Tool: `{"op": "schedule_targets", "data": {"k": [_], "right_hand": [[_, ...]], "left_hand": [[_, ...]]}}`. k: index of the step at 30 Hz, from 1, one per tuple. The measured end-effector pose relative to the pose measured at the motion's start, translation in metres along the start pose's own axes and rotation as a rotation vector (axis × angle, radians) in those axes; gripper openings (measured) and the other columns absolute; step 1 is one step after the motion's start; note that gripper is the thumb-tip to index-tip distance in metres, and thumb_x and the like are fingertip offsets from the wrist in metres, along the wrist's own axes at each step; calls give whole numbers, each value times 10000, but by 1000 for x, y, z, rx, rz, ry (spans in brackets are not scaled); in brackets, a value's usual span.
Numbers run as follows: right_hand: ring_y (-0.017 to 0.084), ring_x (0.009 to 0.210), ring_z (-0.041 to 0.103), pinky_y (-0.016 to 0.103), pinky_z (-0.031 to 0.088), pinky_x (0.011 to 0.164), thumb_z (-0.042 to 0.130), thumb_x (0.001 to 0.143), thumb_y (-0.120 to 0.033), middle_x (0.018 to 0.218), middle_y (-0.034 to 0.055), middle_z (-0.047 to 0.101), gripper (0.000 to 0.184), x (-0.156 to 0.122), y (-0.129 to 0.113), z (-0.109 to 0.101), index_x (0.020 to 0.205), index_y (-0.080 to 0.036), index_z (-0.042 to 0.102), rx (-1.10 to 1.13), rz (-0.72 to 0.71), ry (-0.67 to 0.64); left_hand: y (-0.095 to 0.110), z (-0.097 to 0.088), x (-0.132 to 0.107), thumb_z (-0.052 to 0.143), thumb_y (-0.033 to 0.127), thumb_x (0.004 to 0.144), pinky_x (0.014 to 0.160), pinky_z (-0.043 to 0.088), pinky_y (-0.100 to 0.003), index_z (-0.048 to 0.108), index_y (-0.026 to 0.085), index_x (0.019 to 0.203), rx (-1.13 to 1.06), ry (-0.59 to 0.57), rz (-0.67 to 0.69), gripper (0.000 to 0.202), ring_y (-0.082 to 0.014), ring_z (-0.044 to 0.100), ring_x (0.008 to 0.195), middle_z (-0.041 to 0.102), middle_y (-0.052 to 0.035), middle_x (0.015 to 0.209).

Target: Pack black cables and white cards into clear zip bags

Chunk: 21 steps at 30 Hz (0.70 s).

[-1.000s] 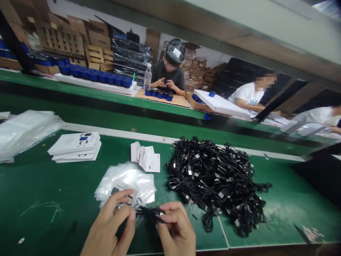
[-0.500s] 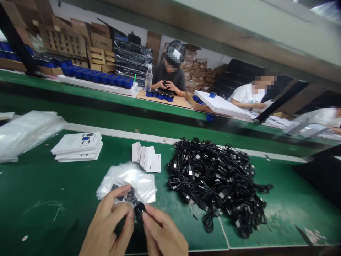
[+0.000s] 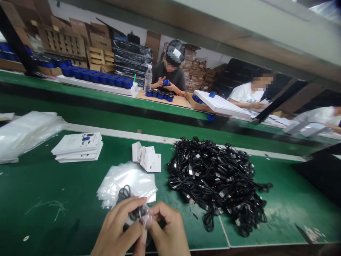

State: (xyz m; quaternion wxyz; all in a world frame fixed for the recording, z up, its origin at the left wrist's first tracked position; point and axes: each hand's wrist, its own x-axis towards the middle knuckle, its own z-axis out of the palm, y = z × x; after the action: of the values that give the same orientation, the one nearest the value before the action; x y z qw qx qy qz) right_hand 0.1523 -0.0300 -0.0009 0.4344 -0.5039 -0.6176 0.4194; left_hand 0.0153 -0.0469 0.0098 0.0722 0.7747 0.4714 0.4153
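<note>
The left hand [image 3: 118, 222] and the right hand [image 3: 167, 227] are closed and meet near the front edge of the green table [image 3: 39, 188], gripping a coiled black USB cable [image 3: 124, 195] and a small clear plastic bag [image 3: 147, 219] between them; the left hand's fingers wrap over the coil, while the right hand's fingertips [image 3: 157, 215] pinch the film of the bag beside it. The coil's long axis tilts up and away from the person, leaning slightly left, with its loop rising from the left hand over a loose stack of clear plastic bags [image 3: 129, 183]; how much of the cable lies inside the bag is hidden by the hands. To the right lies a large tangled pile of black USB cables [image 3: 215, 181]; beyond the hands stand small white cards [image 3: 146, 158]; farther left are a stack of white printed cards [image 3: 77, 146] and a heap of clear plastic bags [image 3: 26, 135]. Across the line, a co-worker [image 3: 169, 76] holds a blue-capped jar [image 3: 166, 82] in both hands.
</note>
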Motion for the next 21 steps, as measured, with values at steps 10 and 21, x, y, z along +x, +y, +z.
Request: {"op": "schedule_targets", "data": {"k": [10,21], "right_hand": [[132,625,612,215,459,593,674,758,-202,687,-4,657,108,5,-13,-19,865,-188,663,307,108,-126],[113,564,496,214,390,568,644,769,-241,565,-26,567,148,0,-7,-18,642,-166,627,166,130,22]], "left_hand": [[-9,-31,28,636,314,688,586,461,-206,688,310,804,-299,-496,-610,128,-167,655,640,703,74,677],[-17,-14,15,570,551,782,550,360,-197,637,216,800,-800,-351,-861,343,-118,456,596,499,47,623]]}}
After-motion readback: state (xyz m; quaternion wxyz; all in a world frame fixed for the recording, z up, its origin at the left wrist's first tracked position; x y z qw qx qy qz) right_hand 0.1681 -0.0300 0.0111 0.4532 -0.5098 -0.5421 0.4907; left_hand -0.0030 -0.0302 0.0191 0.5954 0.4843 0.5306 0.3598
